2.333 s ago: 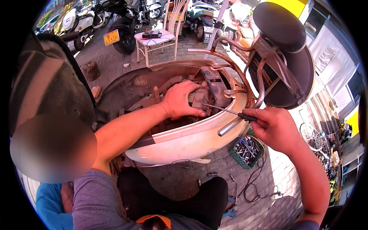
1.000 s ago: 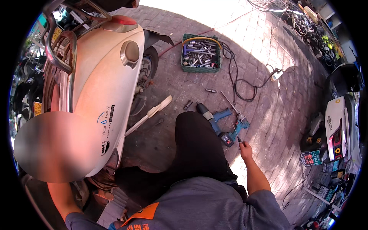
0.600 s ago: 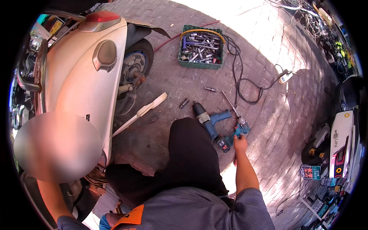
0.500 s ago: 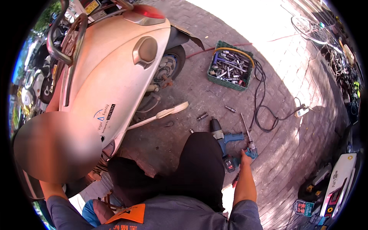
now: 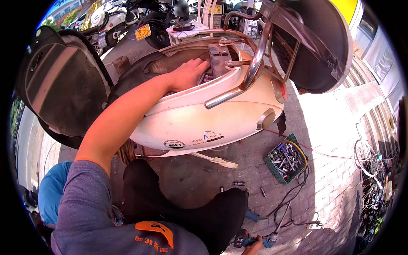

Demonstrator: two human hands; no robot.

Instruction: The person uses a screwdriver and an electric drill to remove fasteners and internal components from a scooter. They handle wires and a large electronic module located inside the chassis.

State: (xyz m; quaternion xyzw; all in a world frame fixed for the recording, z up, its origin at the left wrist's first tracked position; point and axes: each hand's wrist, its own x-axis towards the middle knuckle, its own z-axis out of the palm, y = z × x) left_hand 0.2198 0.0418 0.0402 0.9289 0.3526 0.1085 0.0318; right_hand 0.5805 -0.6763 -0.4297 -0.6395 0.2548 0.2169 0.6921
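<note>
My left arm reaches across into the open body of a cream-white scooter (image 5: 187, 125). There my left hand (image 5: 189, 75) lies with fingers stretched out beside a rusty metal bracket (image 5: 220, 59); what is under the palm is hidden. At the lower edge my right hand (image 5: 255, 246) is closed around a teal power drill (image 5: 268, 241), whose long thin shaft points up and away. A second blue power tool (image 5: 252, 216) is partly covered by my knee, its dark battery (image 5: 241, 239) showing close to my right hand.
A green basket of sockets (image 5: 288, 163) stands on the paving, with black cable (image 5: 282, 206) beside it. Loose sockets (image 5: 239, 183) lie near my knee. The raised seat (image 5: 312, 42) and a dark cover (image 5: 63, 80) flank the scooter. Tangled wires (image 5: 374, 174) lie at right.
My view has swung left and up toward the scooter's top. My left hand now shows inside its opening. My right hand stays on the drill, lower in the picture.
</note>
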